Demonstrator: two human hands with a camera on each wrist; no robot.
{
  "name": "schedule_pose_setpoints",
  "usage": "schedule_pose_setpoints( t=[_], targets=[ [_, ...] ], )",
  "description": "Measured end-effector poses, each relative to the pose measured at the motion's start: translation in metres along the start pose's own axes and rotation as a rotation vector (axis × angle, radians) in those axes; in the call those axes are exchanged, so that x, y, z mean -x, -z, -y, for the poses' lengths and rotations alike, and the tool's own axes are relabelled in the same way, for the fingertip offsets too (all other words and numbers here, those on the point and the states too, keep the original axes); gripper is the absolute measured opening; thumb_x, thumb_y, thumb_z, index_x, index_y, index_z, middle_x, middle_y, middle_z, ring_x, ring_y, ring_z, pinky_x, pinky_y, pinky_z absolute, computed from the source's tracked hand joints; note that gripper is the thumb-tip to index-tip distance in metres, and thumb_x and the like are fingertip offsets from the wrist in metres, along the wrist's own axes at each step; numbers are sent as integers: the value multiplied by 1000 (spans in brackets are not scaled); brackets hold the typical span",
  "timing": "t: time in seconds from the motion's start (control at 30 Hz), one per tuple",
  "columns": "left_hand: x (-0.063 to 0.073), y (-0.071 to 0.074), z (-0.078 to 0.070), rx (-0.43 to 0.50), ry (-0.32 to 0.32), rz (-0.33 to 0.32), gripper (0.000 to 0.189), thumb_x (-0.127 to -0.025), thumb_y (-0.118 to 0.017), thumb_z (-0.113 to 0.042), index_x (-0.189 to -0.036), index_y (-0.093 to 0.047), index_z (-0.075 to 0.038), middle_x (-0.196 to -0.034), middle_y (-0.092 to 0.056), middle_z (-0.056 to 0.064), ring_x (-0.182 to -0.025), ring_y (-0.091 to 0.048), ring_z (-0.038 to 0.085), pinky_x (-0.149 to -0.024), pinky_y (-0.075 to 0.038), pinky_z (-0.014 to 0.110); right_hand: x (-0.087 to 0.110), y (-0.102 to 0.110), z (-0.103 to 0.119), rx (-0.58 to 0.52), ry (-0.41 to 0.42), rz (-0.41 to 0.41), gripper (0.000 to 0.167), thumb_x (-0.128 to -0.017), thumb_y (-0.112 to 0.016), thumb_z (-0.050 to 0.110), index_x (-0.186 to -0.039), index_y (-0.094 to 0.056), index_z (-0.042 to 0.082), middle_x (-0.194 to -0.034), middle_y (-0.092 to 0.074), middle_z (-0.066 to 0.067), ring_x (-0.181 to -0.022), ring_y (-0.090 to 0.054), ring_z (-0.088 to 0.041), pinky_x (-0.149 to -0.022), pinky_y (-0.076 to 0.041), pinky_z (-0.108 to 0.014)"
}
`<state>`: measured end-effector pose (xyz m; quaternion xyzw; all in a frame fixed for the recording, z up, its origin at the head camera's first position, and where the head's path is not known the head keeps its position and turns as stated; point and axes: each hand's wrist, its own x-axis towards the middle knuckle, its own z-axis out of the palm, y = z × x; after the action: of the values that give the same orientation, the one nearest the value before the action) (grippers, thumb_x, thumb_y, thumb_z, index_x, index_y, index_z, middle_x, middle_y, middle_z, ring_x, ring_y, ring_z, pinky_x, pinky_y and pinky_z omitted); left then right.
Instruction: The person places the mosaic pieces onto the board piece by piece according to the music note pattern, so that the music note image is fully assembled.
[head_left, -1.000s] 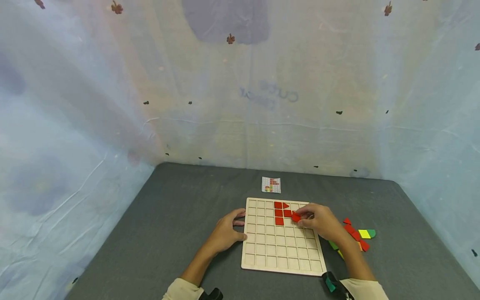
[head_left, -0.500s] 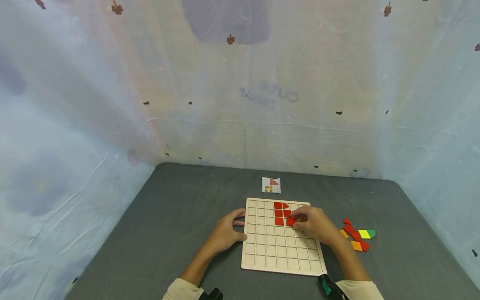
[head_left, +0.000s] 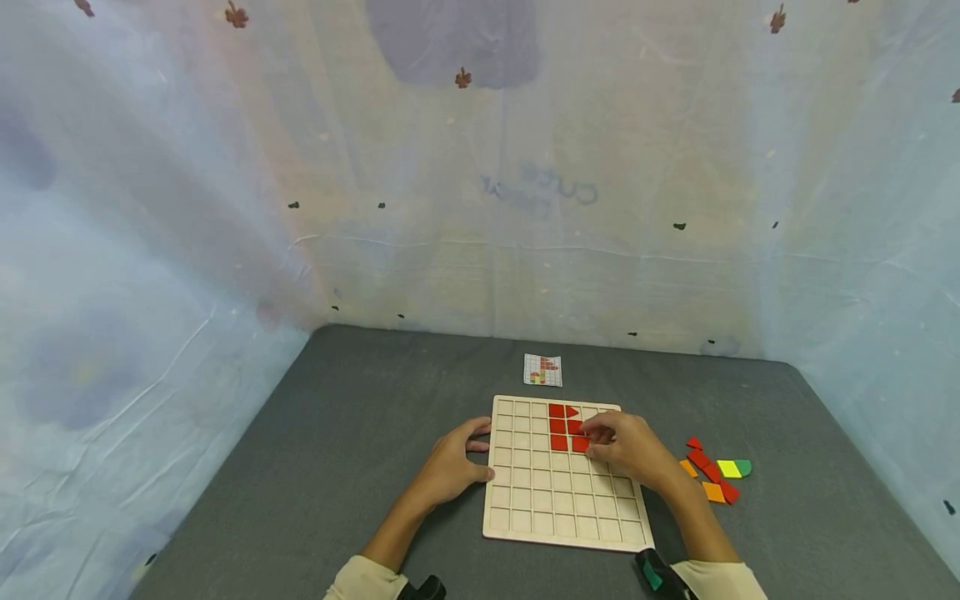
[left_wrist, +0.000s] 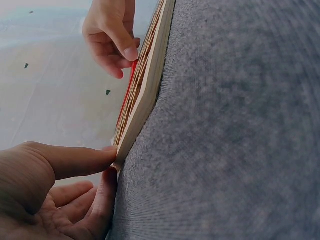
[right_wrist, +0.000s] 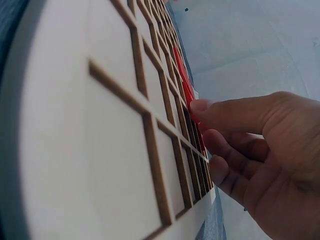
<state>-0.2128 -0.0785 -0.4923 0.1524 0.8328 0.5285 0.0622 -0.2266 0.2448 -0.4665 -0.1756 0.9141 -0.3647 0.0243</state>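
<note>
A pale wooden grid board [head_left: 564, 503] lies on the grey table. My left hand [head_left: 452, 467] holds its left edge; in the left wrist view the thumb [left_wrist: 85, 162] and a finger meet at the board's rim. My right hand [head_left: 632, 450] is over the upper right part, with thumb and fingers on a red square tile [head_left: 580, 444] in the third row. Other red square tiles [head_left: 557, 426] and a red triangle tile [head_left: 572, 411] sit in the cells above and to the left. In the right wrist view the thumb [right_wrist: 230, 112] touches the red tile, whose far part is hidden.
Right of the board lie loose tiles: red ones [head_left: 703, 462], orange ones [head_left: 713, 492], a yellow one [head_left: 728, 469] and a green rounded one [head_left: 743, 467]. A small pattern card [head_left: 542, 371] lies behind the board. A pale sheet [head_left: 480, 267] rises at the table's back.
My right hand has brought the red square tile down and left into the third row, beside another red square. Over the last half second it shifted slightly left. The left hand stayed still.
</note>
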Motion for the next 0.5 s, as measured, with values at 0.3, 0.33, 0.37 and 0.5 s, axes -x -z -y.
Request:
schedule_pose_setpoints(
  t=[0.3, 0.33, 0.37, 0.5],
  targets=[
    [0, -1, -1, 3, -2, -5, 82, -80, -84, 5, -154, -50, 1, -150, -59, 20, -127, -66, 37, -97, -56, 53, -1, -1, 2, -11, -26, 24, 27, -91, -81, 8, -118, -78, 7, -96, -71, 1, -88, -64, -13, -75, -53, -28],
    [0, -1, -1, 5, -7, -5, 82, -80, -85, 6, -154, -50, 1, -150, -59, 21, -127, -66, 38, -97, -56, 54, -1, -1, 3, -13, -29, 25, 26, -91, -81, 8, -118, -78, 7, -96, -71, 1, -88, -64, -13, -75, -53, -28],
    [0, -1, -1, 5, -7, -6, 82, -80, -85, 6, -154, -50, 1, -150, -59, 21, -127, -66, 38, -97, -56, 54, -1, -1, 3, -18, -31, 27, 26, -92, -81, 8, -118, -78, 7, -96, -71, 1, -88, -64, -14, -75, -53, -28],
    [0, -1, -2, 4, -7, -7, 82, -80, -85, 5, -154, -51, 1, -150, -59, 21, -127, -66, 38, -97, -56, 55, 0, 0, 3, -33, -40, 24, 27, -92, -80, 8, -119, -78, 6, -98, -72, 0, -90, -65, -15, -76, -54, -27]
  ],
)
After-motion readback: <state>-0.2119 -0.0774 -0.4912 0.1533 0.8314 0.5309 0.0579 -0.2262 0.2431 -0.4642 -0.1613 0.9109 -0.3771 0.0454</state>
